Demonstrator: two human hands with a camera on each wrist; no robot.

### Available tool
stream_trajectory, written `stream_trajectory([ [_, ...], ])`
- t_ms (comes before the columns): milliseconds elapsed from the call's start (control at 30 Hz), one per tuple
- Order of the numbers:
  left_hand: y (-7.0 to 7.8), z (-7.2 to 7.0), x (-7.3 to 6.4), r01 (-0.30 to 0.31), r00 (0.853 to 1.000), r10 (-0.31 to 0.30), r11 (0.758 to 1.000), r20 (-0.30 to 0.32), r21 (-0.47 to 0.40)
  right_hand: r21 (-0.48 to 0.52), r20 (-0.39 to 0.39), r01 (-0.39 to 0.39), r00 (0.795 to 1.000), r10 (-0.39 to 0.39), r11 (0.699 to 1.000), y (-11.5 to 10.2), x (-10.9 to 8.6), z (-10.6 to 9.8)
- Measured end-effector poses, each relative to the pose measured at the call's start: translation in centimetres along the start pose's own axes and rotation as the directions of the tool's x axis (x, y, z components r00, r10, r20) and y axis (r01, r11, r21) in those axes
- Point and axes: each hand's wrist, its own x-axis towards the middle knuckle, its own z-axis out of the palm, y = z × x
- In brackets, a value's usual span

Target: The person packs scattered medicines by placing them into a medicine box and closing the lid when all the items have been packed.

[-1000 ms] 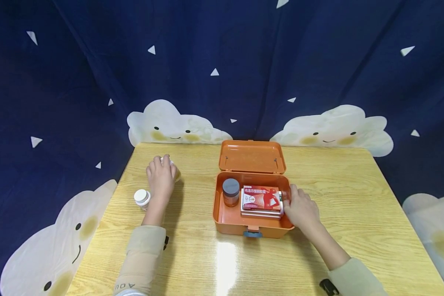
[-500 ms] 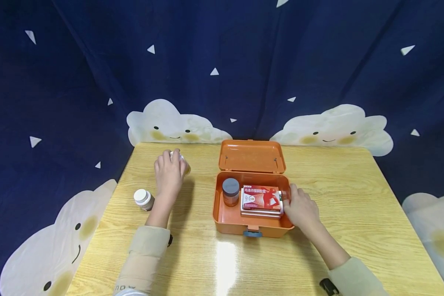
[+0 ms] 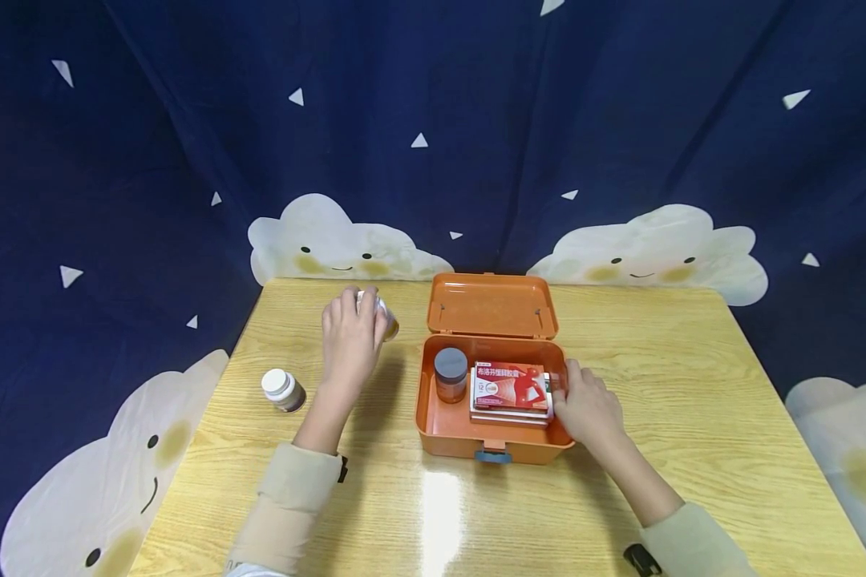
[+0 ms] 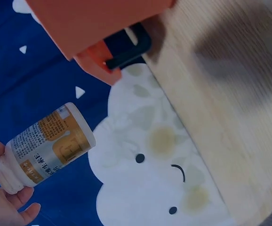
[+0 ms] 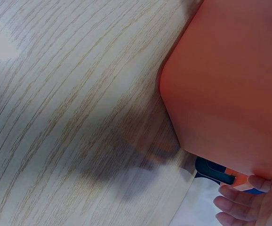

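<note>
My left hand (image 3: 351,328) grips a white pill bottle (image 4: 51,146) with a gold and silver label by its cap end, holding it tilted above the table's back left part. My right hand (image 3: 590,405) holds the right wall of an orange medicine case (image 3: 455,445), its thumb over the rim; in the right wrist view its fingers (image 5: 237,207) show outside the wall. The case lies open, lid (image 3: 492,304) tipped back. Inside stand an amber bottle with a grey cap (image 3: 451,363) at left and a red medicine box (image 3: 508,386) on top of white-edged boxes at right.
A second white-capped bottle (image 3: 283,390) stands on the wooden table (image 3: 693,385) left of my left forearm. A blue latch (image 3: 492,456) sits on the case's front. Behind the table hangs a dark blue curtain (image 3: 433,96) with white clouds.
My left hand has carried the white pill bottle rightward and slightly back, nearer the case. The second bottle, partly covered before, now shows fully. The right hand and case have stayed put.
</note>
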Motion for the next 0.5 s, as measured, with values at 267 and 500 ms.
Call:
stream_trajectory([
  [267, 1.7, -0.5, -0.3, -0.079, 0.997, 0.079, 0.997, -0.014, -0.011, 0.002, 0.006, -0.003, 1.000, 0.003, 1.000, 0.0, 0.0, 0.0],
  [500, 3.1, -0.7, -0.8, -0.168, 0.986, 0.168, 0.984, -0.003, -0.066, 0.004, -0.003, 0.000, 1.000, 0.000, 1.000, 0.1, 0.0, 0.0],
])
